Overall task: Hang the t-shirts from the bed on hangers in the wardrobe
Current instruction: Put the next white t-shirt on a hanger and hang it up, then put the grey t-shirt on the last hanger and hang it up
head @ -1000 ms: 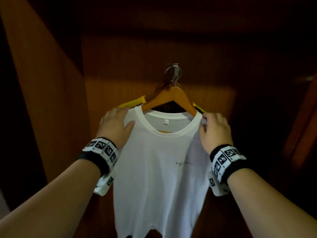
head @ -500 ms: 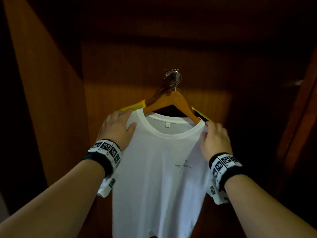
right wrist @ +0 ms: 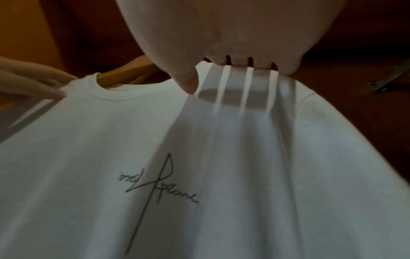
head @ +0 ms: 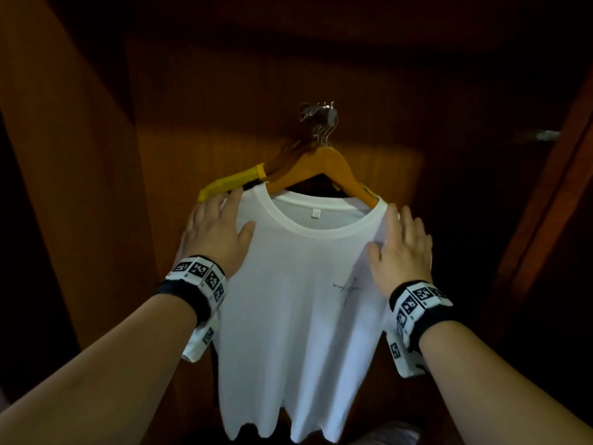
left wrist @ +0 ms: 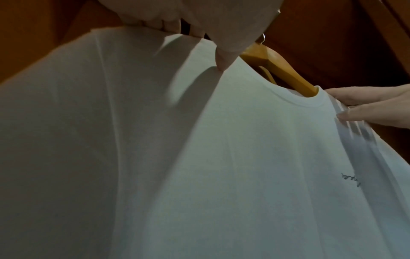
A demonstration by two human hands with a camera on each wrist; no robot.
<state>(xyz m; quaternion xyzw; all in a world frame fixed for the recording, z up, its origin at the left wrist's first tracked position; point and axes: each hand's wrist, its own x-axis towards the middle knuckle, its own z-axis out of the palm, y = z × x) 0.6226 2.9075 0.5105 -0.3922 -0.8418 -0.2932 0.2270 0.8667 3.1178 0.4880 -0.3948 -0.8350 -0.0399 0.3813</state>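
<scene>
Fingers that were curled over the shirt's shoulders a second ago now lie flat: the left hand (head: 216, 232) and the right hand (head: 402, 248) both rest open-palmed on the white t-shirt (head: 301, 300), one on each shoulder, smoothing rather than gripping. The t-shirt sits on the wooden hanger (head: 324, 167), whose metal hook (head: 324, 123) is up among other hooks inside the wardrobe (head: 80, 187), and the hanger has stayed put across the last second while the view has tipped a little. A yellow garment (head: 229, 184) hangs just behind it on the left. Since neither hand is carrying any weight, this shirt looks hung; what remains is probably only to let go and fetch the next one from the bed, which is out of view
</scene>
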